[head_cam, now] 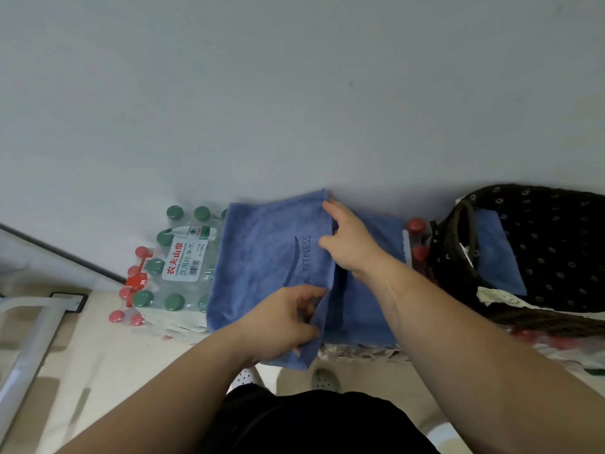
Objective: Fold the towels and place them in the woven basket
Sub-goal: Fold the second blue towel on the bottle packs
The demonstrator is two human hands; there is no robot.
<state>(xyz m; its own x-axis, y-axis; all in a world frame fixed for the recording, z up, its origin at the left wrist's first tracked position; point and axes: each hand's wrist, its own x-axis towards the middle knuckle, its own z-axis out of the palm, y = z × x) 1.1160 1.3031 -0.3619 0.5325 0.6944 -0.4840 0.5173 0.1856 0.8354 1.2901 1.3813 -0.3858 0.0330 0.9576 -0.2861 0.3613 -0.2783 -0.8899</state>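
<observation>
Both hands held one flap of the blue towel (262, 257): my left hand (281, 319) pinched its near corner between curled fingers and thumb, and my right hand (350, 237) gripped the far corner by the wall. It lay spread over packs of water bottles (176, 267), just left of the woven basket (537, 314), which already held a folded towel (497, 253). Its long axis ran left to right along the wall, the held edge crossing it from near to far, the printed lettering reading away from me. I judged the bumpy caps could skew the fold, and the overhanging near corner might drag the cloth off.
</observation>
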